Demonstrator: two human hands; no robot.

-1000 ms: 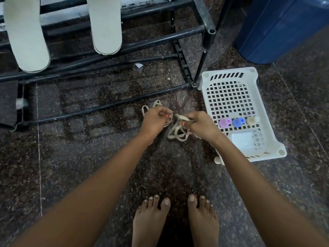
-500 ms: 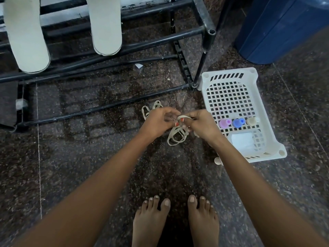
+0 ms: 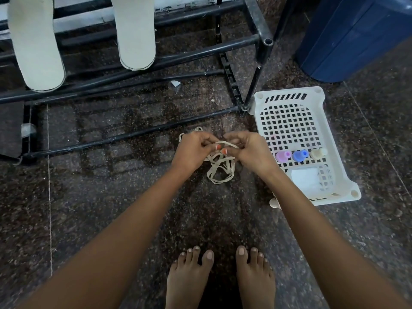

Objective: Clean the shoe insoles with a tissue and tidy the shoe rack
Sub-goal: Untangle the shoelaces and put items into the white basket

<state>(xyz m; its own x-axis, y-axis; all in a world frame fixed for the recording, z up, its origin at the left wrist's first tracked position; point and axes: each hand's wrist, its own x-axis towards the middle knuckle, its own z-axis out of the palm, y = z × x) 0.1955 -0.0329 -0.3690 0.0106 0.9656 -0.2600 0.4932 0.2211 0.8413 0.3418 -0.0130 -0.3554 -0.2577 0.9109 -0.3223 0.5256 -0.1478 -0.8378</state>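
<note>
Two pale grey foam insoles [image 3: 35, 45] [image 3: 136, 32] propped on black metal shoe rack [image 3: 256, 39]. Left hand [image 3: 191, 150] and right hand [image 3: 249, 150], each grip pinched on one tangled beige shoelace [image 3: 220, 170] above floor. Three small bottles [image 3: 283, 156] [image 3: 299, 155] [image 3: 317, 153] in one white plastic basket [image 3: 287, 97].

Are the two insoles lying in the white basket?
No. Both insoles rest on the rack; the basket holds small bottles.

Two pale grey foam insoles, one [image 3: 36, 44] and another [image 3: 136, 32], are counted on one black metal shoe rack [image 3: 266, 42]. One white perforated plastic basket [image 3: 289, 101] is seen, with three small bottles inside: one pink [image 3: 283, 156], one blue [image 3: 299, 155], one cream [image 3: 318, 153]. One tangled beige shoelace bundle [image 3: 220, 169] is counted, and one dark blue plastic bin [image 3: 354, 36].
</note>
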